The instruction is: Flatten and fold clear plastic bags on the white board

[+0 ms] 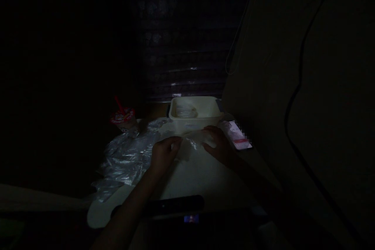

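Observation:
A clear plastic bag (191, 143) spans the gap between my two hands, just in front of a pale plastic bin (196, 125). My left hand (164, 154) is closed on the bag's left side, thumb against the fingers. At the bag's right side is my right hand (218, 146), its thumb and fingers apart around the plastic; the dim light hides whether it grips the film. Left of my hands lies a spread pile of clear plastic bags (129, 158). Some clear plastic (186, 112) rests inside the bin.
A cup (125, 122) with a red lid and straw stands at the back left. On the right lies a lit phone (238, 136). The pale table (193, 181) has a dark slot along its near edge. A dark cable (299, 74) hangs at the right.

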`<move>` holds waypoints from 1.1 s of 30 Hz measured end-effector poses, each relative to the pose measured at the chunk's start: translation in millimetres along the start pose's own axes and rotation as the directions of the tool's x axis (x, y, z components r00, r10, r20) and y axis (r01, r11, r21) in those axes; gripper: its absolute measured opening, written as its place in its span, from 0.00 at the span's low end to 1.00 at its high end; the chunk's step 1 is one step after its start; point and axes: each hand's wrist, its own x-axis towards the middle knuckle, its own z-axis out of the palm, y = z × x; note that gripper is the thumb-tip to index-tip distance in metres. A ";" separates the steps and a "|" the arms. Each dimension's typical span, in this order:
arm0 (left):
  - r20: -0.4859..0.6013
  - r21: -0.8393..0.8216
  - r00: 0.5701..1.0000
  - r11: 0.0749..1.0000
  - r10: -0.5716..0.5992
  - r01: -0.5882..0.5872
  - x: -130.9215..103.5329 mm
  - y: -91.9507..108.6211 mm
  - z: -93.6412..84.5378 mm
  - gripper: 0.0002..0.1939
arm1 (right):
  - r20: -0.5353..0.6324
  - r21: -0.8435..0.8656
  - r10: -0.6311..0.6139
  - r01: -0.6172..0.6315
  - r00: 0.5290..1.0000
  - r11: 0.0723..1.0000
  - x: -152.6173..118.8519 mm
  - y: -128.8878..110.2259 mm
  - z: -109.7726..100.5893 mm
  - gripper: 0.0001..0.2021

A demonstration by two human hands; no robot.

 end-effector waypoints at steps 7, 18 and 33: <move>0.086 -0.145 0.988 0.979 -0.131 0.143 17.2 5.3 -26.4 0.07 | 0.133 0.073 0.173 -0.184 0.976 0.980 21.4 -11.0 -18.7 0.06; 0.279 -0.370 0.914 0.845 -0.294 0.385 29.9 10.5 -45.6 0.08 | 0.110 0.139 0.321 -0.334 0.941 0.932 45.6 -16.4 -44.6 0.10; 0.216 -0.464 0.975 0.873 -0.054 0.151 33.2 8.0 -20.1 0.10 | -0.146 -0.057 0.206 -0.216 0.968 0.975 22.1 -49.1 -63.8 0.10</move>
